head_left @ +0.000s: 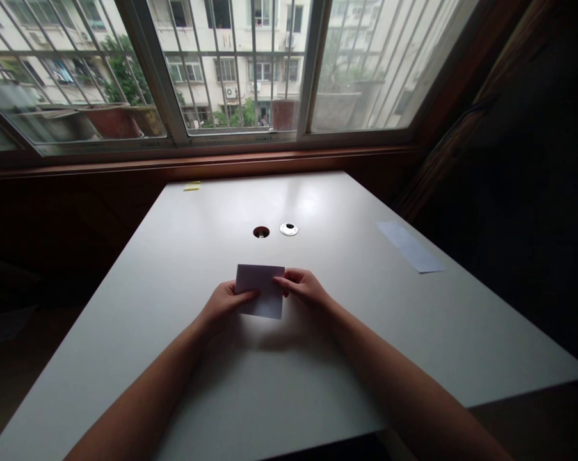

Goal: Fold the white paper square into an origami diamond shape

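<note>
Holding paper [267, 298] | both hands [223, 301] [304, 286] | table hole [259, 229]: pale piece [261, 236] inside

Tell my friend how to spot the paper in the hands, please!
Find the big white table below the window. On the near side of its round hole, the left hand and right hand hold a small, pale, rectangular paper. It alone is held: the long paper strip lies by the right edge, and the yellow slip by the far left corner.
</note>
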Demonstrator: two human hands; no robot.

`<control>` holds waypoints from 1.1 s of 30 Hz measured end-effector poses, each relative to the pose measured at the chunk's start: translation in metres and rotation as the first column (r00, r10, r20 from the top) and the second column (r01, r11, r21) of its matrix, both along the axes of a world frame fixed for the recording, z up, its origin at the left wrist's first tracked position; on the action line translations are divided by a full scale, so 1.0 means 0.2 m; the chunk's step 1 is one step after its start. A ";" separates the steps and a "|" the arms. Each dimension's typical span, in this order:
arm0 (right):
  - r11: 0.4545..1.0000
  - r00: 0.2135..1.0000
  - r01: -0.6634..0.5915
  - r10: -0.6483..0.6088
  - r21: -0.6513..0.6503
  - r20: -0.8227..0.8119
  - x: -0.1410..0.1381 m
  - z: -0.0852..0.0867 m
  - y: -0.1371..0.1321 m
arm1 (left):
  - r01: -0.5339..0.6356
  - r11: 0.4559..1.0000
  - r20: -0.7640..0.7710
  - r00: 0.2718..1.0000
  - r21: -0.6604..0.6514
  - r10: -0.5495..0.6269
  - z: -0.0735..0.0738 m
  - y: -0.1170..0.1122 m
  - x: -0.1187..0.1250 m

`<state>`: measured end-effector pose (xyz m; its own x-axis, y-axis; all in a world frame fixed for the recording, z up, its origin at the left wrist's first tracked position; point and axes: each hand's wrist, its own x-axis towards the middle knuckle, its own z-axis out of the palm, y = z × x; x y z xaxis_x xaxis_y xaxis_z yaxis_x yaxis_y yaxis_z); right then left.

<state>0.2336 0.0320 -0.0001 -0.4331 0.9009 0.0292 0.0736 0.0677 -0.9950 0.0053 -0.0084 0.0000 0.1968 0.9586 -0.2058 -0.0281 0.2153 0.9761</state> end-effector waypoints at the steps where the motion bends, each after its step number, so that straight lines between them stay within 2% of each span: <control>1: 1.000 1.000 -0.015 0.015 -0.013 -0.017 0.00 0.00 0.00 | 0.007 1.000 -0.017 1.000 -0.002 -0.007 0.00 0.00 0.00; 6: 0.992 0.992 -0.080 0.069 -0.100 -0.109 0.00 0.00 -0.01 | 0.062 0.998 -0.068 0.996 0.003 -0.062 0.01 -0.01 0.00; 12: 0.996 0.992 0.025 -0.035 -0.083 -0.124 -0.01 -0.01 -0.01 | 0.044 0.999 -0.044 0.998 0.024 -0.043 0.01 -0.01 0.00; 20: 0.978 0.963 0.199 -0.208 -0.071 -0.172 -0.01 0.01 -0.02 | -0.008 0.999 -0.038 0.999 0.040 0.010 0.05 0.00 0.01; 33: 0.938 0.921 0.341 -0.346 -0.058 -0.180 0.00 0.00 0.00 | -0.160 0.983 0.006 0.987 0.094 0.161 0.03 0.01 -0.01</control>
